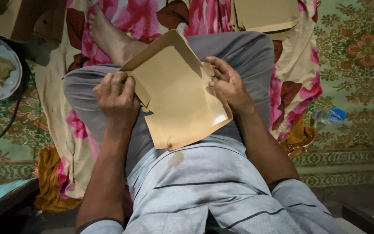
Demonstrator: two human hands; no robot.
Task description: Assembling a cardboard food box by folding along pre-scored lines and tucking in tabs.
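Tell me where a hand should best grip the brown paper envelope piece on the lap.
Probably by its side edges, as the left hand and right hand grip the brown paper envelope now. It is a thin, flat sheet resting tilted on the lap, so pinching opposite edges from left and right should keep it from bending.

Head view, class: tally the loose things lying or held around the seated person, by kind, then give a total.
Brown paper sheet held in the left hand and right hand: 1
Stack of brown paper sheets at the top: 1
Plate with food: 1
Plastic bottle: 1
Total: 4
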